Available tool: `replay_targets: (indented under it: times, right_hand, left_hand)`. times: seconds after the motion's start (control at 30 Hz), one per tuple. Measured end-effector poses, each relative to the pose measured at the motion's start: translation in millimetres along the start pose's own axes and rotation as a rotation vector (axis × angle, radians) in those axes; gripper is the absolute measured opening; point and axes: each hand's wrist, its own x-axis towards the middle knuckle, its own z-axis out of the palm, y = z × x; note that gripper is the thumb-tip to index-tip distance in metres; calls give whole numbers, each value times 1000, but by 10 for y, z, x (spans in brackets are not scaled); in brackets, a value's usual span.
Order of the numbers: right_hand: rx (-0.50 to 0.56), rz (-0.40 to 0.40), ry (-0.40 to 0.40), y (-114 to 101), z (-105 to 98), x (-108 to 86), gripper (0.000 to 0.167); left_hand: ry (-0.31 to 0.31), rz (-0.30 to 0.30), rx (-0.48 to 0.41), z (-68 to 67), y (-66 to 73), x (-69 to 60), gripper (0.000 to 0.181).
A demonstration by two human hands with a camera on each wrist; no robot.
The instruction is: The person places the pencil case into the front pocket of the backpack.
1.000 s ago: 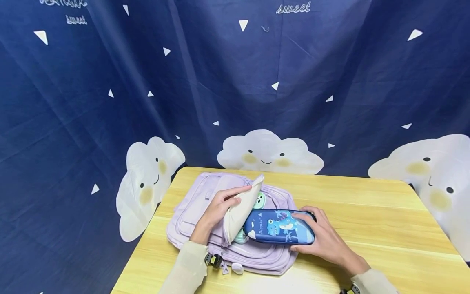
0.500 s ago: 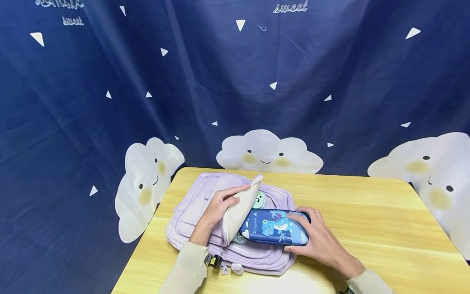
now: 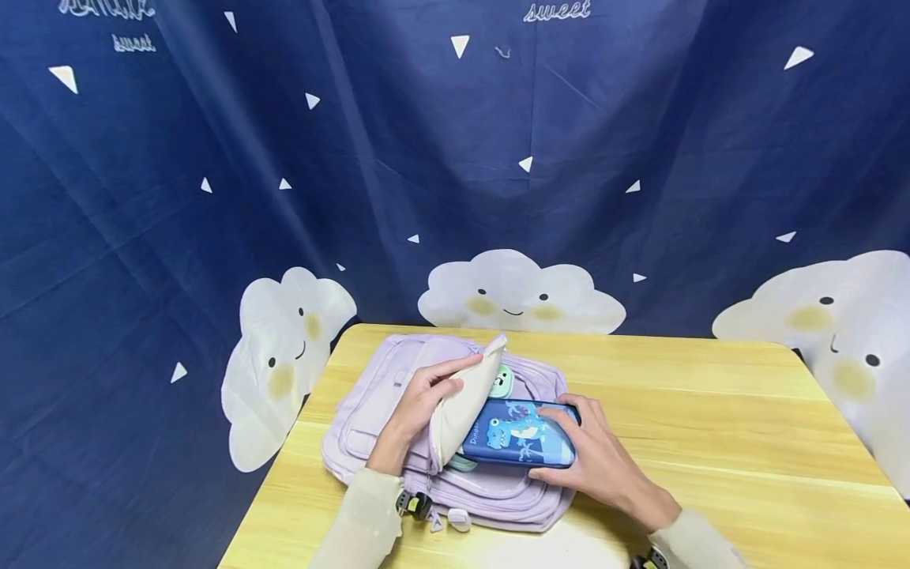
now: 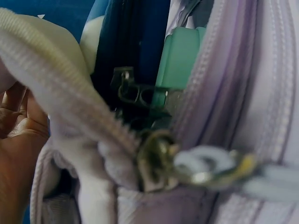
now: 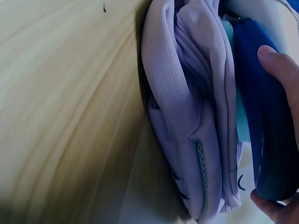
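A lilac backpack (image 3: 380, 391) lies flat on the table, its front flap folded up so that the cream lining (image 3: 465, 411) shows. The left hand (image 3: 419, 399) holds that flap up by its edge, thumb and fingers on either side. In the right hand (image 3: 600, 454) is a dark blue pencil case (image 3: 522, 435) with a dinosaur picture, gripped at its right end between thumb and fingers. The case's left end is hidden under the flap. A mint green item (image 3: 502, 382) with a small face lies beneath the case; the left wrist view shows a green edge (image 4: 180, 60) inside the bag.
The wooden table (image 3: 711, 419) extends to the right of the bag. Zipper pulls (image 3: 458, 519) hang at the bag's near edge. A dark blue curtain (image 3: 455, 158) with clouds and triangles stands behind the table.
The right hand has moved left with the pencil case, and more of the case is now under the flap. The left hand keeps holding the flap in nearly the same place.
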Motion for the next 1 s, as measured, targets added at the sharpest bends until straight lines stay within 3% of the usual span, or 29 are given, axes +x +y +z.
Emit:
replay_targets:
  times: [0.37, 0.67, 1.0]
  right_hand:
    - [-18, -11, 45, -132, 111, 88, 91]
    - [-21, 43, 13, -252, 194, 133, 93]
    - [49, 30, -47, -210, 135, 113, 91]
  left_hand:
    - [11, -45, -22, 25, 18, 12, 47]
    - [24, -56, -26, 38, 13, 11, 48]
    - [43, -39, -38, 27, 15, -6, 47]
